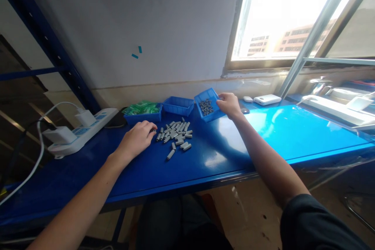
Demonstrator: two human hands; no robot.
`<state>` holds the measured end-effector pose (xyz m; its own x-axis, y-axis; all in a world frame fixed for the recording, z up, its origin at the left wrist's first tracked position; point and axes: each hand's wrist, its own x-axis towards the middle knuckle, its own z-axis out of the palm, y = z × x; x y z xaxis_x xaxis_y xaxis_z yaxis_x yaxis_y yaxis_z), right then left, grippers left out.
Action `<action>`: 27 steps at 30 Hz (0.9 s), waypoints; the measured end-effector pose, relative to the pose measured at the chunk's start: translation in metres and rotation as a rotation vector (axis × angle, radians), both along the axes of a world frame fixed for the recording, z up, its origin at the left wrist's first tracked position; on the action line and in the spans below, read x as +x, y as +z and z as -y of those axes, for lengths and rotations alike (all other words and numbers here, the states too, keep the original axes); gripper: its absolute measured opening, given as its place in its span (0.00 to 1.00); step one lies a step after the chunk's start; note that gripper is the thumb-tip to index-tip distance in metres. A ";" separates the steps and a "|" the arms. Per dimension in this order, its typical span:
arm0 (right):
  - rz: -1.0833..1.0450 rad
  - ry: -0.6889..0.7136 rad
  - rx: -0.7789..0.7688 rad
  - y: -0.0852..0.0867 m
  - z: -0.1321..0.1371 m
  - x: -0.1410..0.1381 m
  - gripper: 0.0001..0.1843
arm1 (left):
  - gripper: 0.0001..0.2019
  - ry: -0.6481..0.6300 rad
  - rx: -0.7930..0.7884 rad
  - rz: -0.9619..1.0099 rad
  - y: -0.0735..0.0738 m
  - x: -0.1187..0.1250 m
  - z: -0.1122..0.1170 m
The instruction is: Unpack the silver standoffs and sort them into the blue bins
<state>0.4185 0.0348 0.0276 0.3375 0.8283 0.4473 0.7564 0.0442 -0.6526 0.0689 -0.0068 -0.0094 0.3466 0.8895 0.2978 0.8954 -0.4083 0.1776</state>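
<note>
My right hand (229,104) grips the right rim of a small blue tray (201,98) and holds it tilted toward me; small dark metal parts (206,107) lie inside it. My left hand (137,138) rests on the blue table (205,156) with fingers curled, its fingertips at the left edge of a loose pile of several small grey cylinders (175,133). Whether the fingers pinch one of them is hidden.
Two more blue trays stand at the back: one (178,105) looks empty, the other (142,112) holds green packets. A white power strip (82,131) with plugged chargers lies at left. White devices (267,99) sit by the window (293,15) at right.
</note>
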 end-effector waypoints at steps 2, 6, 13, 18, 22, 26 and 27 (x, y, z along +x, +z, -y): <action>0.097 -0.044 -0.003 0.004 0.006 -0.008 0.22 | 0.20 -0.013 -0.080 0.078 -0.010 0.002 -0.001; 0.215 -0.093 0.012 0.007 0.016 -0.023 0.22 | 0.30 -0.069 -0.101 0.168 -0.021 0.031 -0.003; 0.288 -0.094 -0.008 0.004 0.019 -0.027 0.21 | 0.33 -0.190 -0.126 0.047 -0.011 0.080 -0.008; 0.323 -0.028 0.056 0.002 0.020 -0.031 0.21 | 0.36 -0.176 -0.099 0.013 -0.002 0.085 -0.032; 0.318 0.026 0.142 0.002 0.026 -0.042 0.21 | 0.37 -0.278 -0.249 -0.082 -0.009 0.086 -0.047; 0.345 0.085 0.193 0.002 0.032 -0.056 0.21 | 0.34 -0.254 -0.313 -0.105 -0.016 0.085 -0.040; 0.362 0.100 0.204 0.001 0.033 -0.060 0.21 | 0.33 -0.247 -0.300 -0.094 -0.016 0.084 -0.036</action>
<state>0.3584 0.0016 0.0290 0.0511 0.7315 0.6799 0.9204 0.2298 -0.3164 0.1528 0.0296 -0.0258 0.5739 0.8189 -0.0054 0.7950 -0.5555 0.2439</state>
